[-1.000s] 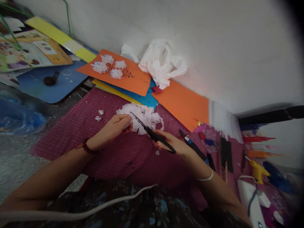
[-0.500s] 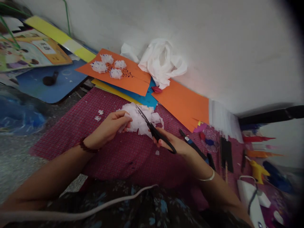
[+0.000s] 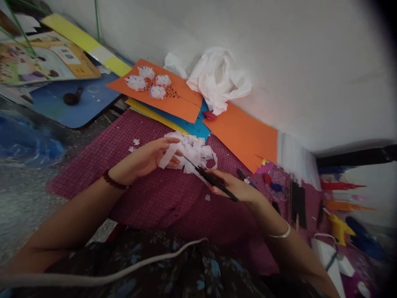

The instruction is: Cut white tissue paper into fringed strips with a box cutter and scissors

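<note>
My right hand [image 3: 231, 184] grips black-handled scissors [image 3: 214, 179], whose blades look almost together and point at my left hand. At the pile's near left edge, my left hand [image 3: 151, 156] holds a white strip of thin paper or tissue [image 3: 168, 156] at its fingers, with the index finger stretched out above. Behind both hands lies a heap of cut white pieces [image 3: 194, 148] on the red checked cloth [image 3: 136, 207]. The blade tips are close to the left fingertips; whether they touch the strip I cannot tell.
Behind the heap are an orange sheet with white puffy flowers [image 3: 186, 105], another orange sheet [image 3: 245, 132] and a crumpled white bag [image 3: 214, 82] by the wall. A yellow glue gun [image 3: 339, 229] lies at right. A book [image 3: 43, 62] rests on a blue board [image 3: 89, 105] at left.
The scissor blades have closed from apart to nearly together. My left fingers have spread and a white strip shows at them. The whole view has shifted slightly.
</note>
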Demonstrator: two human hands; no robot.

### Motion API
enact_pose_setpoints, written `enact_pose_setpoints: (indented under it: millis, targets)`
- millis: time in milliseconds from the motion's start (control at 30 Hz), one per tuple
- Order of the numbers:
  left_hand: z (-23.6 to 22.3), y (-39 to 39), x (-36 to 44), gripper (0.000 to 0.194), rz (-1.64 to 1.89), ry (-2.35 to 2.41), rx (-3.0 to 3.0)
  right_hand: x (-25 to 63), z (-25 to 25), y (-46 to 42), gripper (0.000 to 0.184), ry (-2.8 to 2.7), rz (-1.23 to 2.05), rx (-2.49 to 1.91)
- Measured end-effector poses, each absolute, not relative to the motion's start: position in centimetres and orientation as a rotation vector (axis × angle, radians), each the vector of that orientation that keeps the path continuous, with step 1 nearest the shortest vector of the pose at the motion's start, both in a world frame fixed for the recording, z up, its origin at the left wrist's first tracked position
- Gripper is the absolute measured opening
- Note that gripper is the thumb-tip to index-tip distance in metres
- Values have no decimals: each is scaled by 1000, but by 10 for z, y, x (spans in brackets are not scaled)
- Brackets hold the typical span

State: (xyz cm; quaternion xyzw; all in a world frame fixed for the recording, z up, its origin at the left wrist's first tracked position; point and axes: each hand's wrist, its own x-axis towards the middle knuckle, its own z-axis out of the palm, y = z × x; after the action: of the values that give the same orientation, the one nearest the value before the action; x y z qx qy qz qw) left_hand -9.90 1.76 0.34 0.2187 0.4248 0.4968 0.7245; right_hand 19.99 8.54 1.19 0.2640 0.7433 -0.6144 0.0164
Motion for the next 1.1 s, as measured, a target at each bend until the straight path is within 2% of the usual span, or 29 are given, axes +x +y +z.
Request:
enact_pose_setpoints:
  millis: [67,200,333,500,667,1100]
  targets:
    - [0,19,-99,29,1127,880,437,203,14,86,63,2315,-1896,806]
    - [-2,22,-99,38,1156,801,370,205,15,87,65,2246,-1881,765]
    - [3,20,-96,23,1152,837,342,202,12,87,64,2259,-1848,765]
    - [1,17,-91,34,1133,883,337,196,10,89,64,2253,-1856,760]
    - [-9,17,-89,34,1104,871,367,189,7,90,68,2191,-1888,750]
    - [-8,16,-89,27,1077,859,405,180,11,92,64,2161,-1849,813]
